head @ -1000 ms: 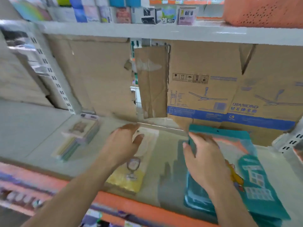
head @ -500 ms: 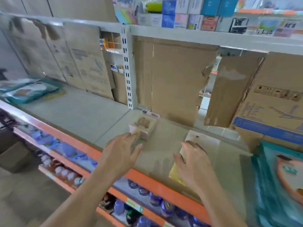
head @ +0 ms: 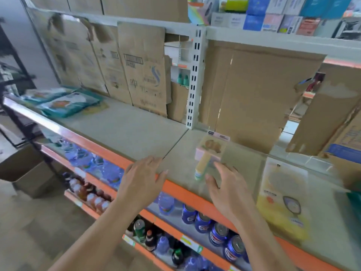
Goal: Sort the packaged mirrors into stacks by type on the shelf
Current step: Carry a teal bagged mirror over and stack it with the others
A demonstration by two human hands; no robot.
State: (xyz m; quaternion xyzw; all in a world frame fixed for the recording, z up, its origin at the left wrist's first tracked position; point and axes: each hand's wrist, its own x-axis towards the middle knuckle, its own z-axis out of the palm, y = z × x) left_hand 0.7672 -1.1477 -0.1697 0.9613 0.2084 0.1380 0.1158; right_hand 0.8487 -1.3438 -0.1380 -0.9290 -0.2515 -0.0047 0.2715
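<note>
Two hands, one pink mirror stack, one yellow pack, two far-left teal packs.

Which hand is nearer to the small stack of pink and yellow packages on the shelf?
Right. The right hand is just in front of the stack, fingers near its front end; the left hand is over the orange shelf edge, farther to its left.

Too blurred to read any print on the pink stack at centre, its near corner hidden behind the right hand. Likewise smeared on the yellow packet at lower right. Cut off at the right edge: a teal packet, only a sliver showing.
</note>
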